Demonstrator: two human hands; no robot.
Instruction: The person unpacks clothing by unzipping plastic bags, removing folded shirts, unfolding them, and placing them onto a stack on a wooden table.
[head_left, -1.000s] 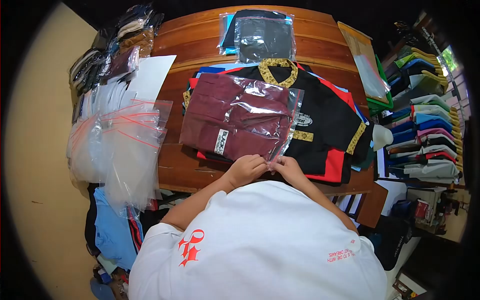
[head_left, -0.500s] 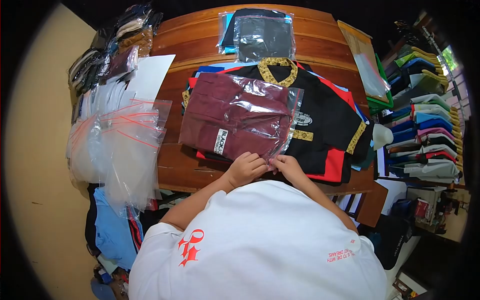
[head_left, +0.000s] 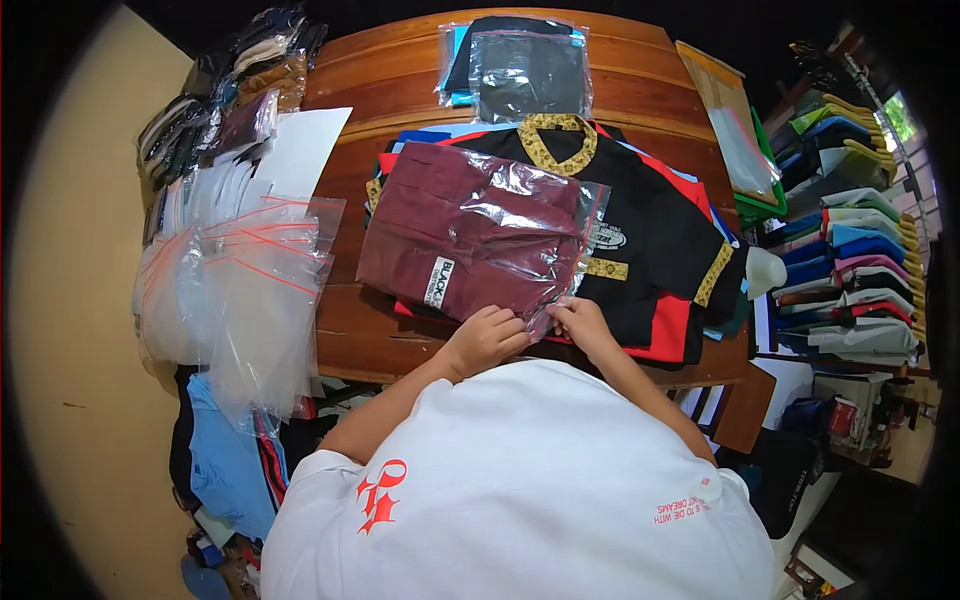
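Observation:
A folded maroon garment in a clear plastic bag [head_left: 470,225] lies slightly turned on top of a pile of clothes. The bag's red-striped edge runs down its right side, and a black-and-white label shows near the bottom. My left hand [head_left: 488,338] is closed over the bag's lower edge near the corner, with its fingers curled. My right hand [head_left: 580,324] pinches the bag's striped edge just above that corner. Beneath lies a black shirt [head_left: 655,225] with gold patterned collar and cuff trim, over red and blue garments.
Empty clear bags with red strips [head_left: 265,300] hang over the left side of the wooden table [head_left: 390,65]. Bagged dark garments [head_left: 530,75] lie at the far edge. Clothes on hangers [head_left: 850,270] line the right side. A green basket [head_left: 760,200] stands beside the table.
My right hand has moved slightly up and right along the bag's striped edge. The bag has shifted and turned a little. My left hand stays nearly in place at the lower edge.

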